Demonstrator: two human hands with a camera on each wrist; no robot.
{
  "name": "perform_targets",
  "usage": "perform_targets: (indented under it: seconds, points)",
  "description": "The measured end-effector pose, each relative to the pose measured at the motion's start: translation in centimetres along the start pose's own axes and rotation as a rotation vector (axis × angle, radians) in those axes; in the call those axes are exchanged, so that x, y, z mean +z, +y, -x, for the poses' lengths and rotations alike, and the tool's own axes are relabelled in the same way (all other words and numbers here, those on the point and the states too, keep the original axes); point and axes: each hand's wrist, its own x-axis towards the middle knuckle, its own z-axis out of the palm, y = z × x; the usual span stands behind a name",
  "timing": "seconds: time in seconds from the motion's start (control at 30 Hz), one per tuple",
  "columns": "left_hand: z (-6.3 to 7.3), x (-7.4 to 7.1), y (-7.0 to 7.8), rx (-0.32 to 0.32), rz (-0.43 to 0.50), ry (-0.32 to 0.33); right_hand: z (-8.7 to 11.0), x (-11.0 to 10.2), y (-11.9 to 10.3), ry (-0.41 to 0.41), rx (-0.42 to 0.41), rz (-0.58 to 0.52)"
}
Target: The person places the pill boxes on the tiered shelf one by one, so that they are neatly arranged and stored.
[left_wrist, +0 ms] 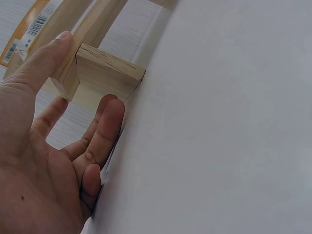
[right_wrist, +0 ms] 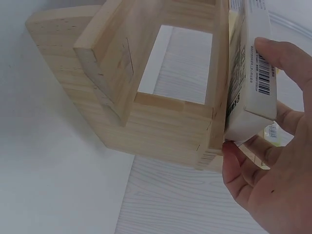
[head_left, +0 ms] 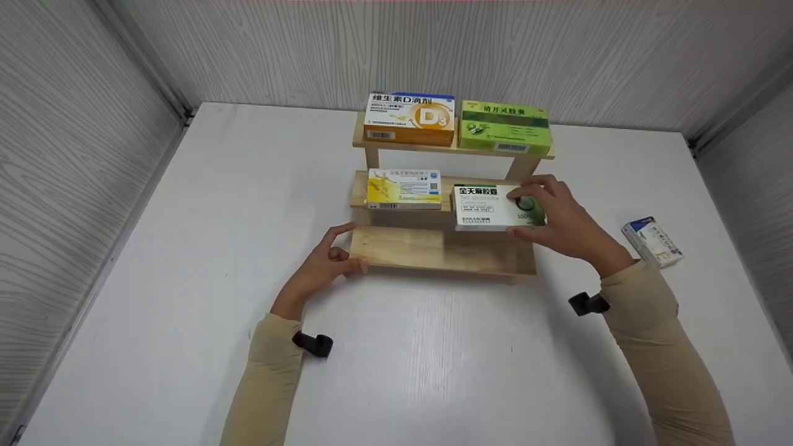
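A three-tier wooden display rack (head_left: 396, 244) stands on the white table. My left hand (head_left: 323, 263) holds the left end of its lowest board; in the left wrist view the thumb (left_wrist: 46, 61) lies on the board's edge, while the other fingers are bent below. At the right of the middle tier, my right hand (head_left: 560, 226) grips a white-and-green medicine box (head_left: 486, 207) by its right end. The right wrist view shows this box (right_wrist: 251, 92) against the board's edge, thumb on its barcode side. Left of it on the same tier sits a yellow-and-white medicine box (head_left: 406, 189).
On the top tier are an orange-and-white vitamin D box (head_left: 409, 119) and a green medicine box (head_left: 505, 128). A small white-and-blue box (head_left: 652, 241) lies on the table (head_left: 421, 371) to the right. Grey wood-grain panels (head_left: 433, 49) surround the table's back and sides.
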Motion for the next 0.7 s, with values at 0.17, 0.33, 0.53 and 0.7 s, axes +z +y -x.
perform_targets:
  seconds: [0.17,0.33,0.53,0.7]
  points:
    - [0.0,0.0,-0.1,-0.002,0.020,-0.006,-0.8,0.2,0.0,0.014,0.012,-0.009]
    - [0.0,0.0,-0.1,-0.004,0.014,-0.003,-1.4,0.6,0.3,0.049,0.018,-0.011]
    - [0.0,0.0,-0.1,0.005,0.008,0.002,-1.7,0.8,0.2,0.080,0.009,0.019]
    - [0.0,0.0,-0.2,0.008,0.005,0.004,-1.4,0.9,0.4,0.111,-0.029,0.076]
